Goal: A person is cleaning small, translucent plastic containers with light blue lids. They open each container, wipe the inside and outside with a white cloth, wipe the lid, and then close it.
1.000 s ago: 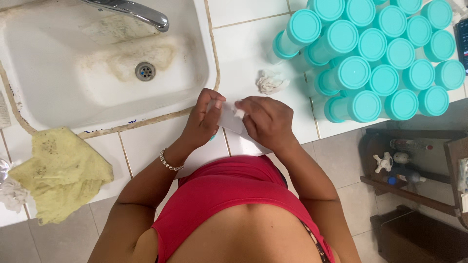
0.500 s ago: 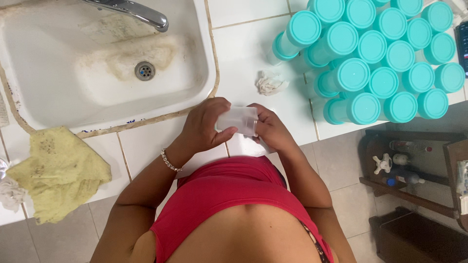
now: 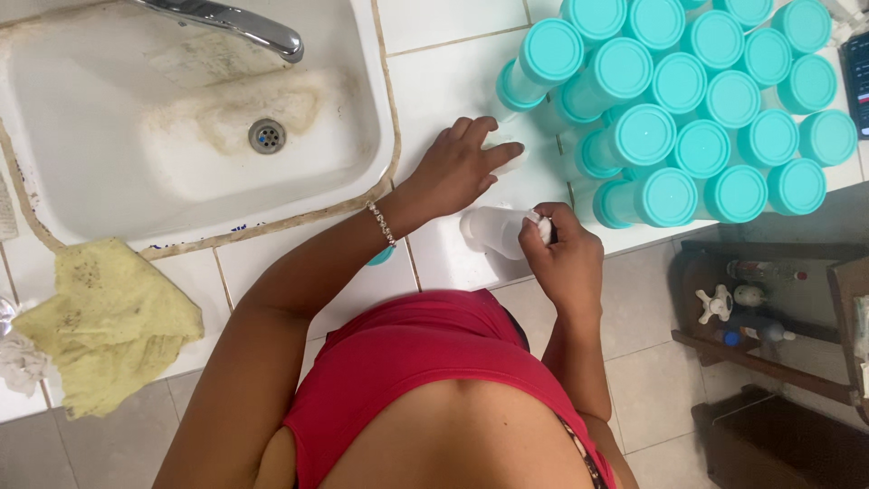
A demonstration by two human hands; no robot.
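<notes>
Gripping a clear plastic cup point(image 3: 493, 231) tipped on its side near the worktop point(image 3: 453, 45) edge, the right hand point(image 3: 561, 258) pinches a small white wad point(image 3: 541, 226) at its mouth. The left hand point(image 3: 457, 167) lies spread and flat over a white scrap point(image 3: 507, 149) on the tiles, holding nothing that shows. Just right of both hands stands a tight cluster of teal-lidded clear jars point(image 3: 715, 100), round caps facing up, some leaning. Left sits a stained white sink point(image 3: 181, 127) with a metal tap point(image 3: 235, 23), and a yellow cloth point(image 3: 104, 321) lies crumpled below it.
</notes>
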